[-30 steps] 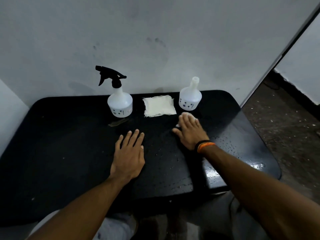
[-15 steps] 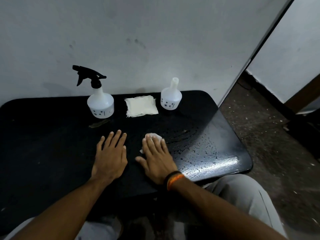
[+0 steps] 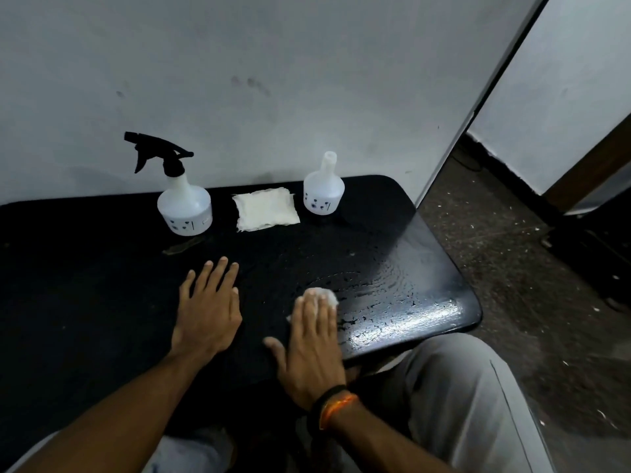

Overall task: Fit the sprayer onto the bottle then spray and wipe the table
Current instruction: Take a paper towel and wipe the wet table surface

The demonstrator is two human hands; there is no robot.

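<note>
white wipe (image 3: 323,296) under right hand (image 3: 314,346) fingers (left hand (image 3: 208,308) beside).

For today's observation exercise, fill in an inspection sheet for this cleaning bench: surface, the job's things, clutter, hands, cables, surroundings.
Surface: black table, wet droplets at the right near corner.
Job's things: spray bottle upright with sprayer fitted; wipe under the right hand.
Clutter: open bottle, folded cloth, small dark scrap.
Hands: left hand flat on the table; right hand flat, pressing the wipe.
Cables: nothing seen.
Surroundings: white wall behind; speckled floor at right.
</note>
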